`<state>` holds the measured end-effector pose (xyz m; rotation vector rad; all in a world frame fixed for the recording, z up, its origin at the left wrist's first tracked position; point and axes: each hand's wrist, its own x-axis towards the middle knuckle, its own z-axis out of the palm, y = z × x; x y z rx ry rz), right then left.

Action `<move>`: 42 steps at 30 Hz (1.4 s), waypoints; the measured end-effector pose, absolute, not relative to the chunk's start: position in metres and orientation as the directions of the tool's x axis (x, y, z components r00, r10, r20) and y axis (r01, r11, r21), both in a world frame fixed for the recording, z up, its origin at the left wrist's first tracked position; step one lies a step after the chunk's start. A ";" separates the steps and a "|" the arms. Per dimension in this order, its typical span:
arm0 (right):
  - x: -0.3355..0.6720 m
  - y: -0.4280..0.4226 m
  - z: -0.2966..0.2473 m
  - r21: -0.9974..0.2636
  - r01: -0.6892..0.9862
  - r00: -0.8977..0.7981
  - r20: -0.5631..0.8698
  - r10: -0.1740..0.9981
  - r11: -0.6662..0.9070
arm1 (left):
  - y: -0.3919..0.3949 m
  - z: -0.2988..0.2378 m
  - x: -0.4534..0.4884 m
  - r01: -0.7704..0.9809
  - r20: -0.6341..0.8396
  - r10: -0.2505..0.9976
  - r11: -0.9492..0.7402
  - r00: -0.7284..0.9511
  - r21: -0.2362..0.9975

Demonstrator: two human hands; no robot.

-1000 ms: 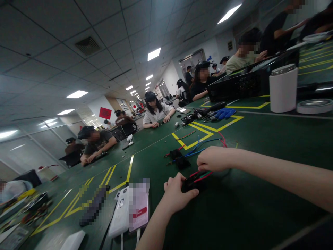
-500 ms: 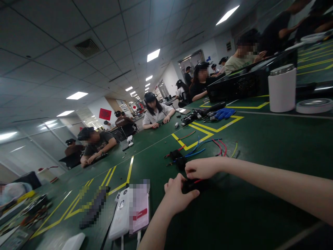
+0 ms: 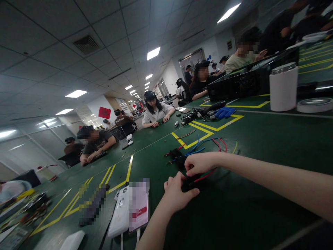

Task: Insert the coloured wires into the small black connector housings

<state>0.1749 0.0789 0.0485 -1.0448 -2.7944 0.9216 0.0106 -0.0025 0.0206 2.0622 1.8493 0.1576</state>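
Note:
My left hand [image 3: 178, 194] is curled around a small black part [image 3: 187, 184] lying low over the green table, its thumb stretched along the near side. Much of that part is hidden by the fingers and dark shadow. A red wire [image 3: 205, 176] runs from it, passing below my right wrist. My right hand [image 3: 199, 164] is closed in a pinch at the part's far end; what its fingertips grip is hidden. Just beyond lies a similar black connector [image 3: 176, 157] with blue wires [image 3: 195, 152]. Loose red wires [image 3: 221, 143] and a yellow-green wire [image 3: 235, 147] show behind my right forearm.
Left of my hands lie a white power bank [image 3: 119, 211] and a pink phone [image 3: 139, 208] with cables. Blue-handled tools [image 3: 225, 112] sit farther back. A pale cup [image 3: 283, 88], its lid [image 3: 314, 105] and a black case [image 3: 239, 83] stand right. Co-workers sit around the table.
My right hand has tilted slightly, and more of the red wire now shows beneath its wrist. My left hand keeps its hold in nearly the same place.

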 end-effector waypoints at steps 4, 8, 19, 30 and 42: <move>0.170 0.078 0.059 -0.487 0.614 -0.776 -0.227 0.589 0.621 | -0.003 0.019 0.010 0.938 -0.158 0.976 -0.092 0.152 0.334; 0.167 0.076 0.063 -0.461 0.616 -0.781 -0.255 0.570 0.639 | -0.003 0.017 0.009 0.937 -0.144 0.977 -0.103 0.158 0.334; 0.173 0.093 0.041 -0.665 0.507 -0.848 -0.270 0.456 0.549 | -0.002 0.017 0.009 0.936 -0.143 0.978 -0.099 0.155 0.339; 0.178 0.096 0.029 -0.828 0.446 -0.851 -0.275 0.448 0.339 | -0.005 0.022 0.011 0.938 -0.162 0.975 -0.089 0.150 0.334; 0.176 0.090 0.034 -0.664 0.577 -0.701 -0.104 0.706 0.475 | -0.006 0.025 0.013 0.941 -0.182 0.973 -0.079 0.145 0.328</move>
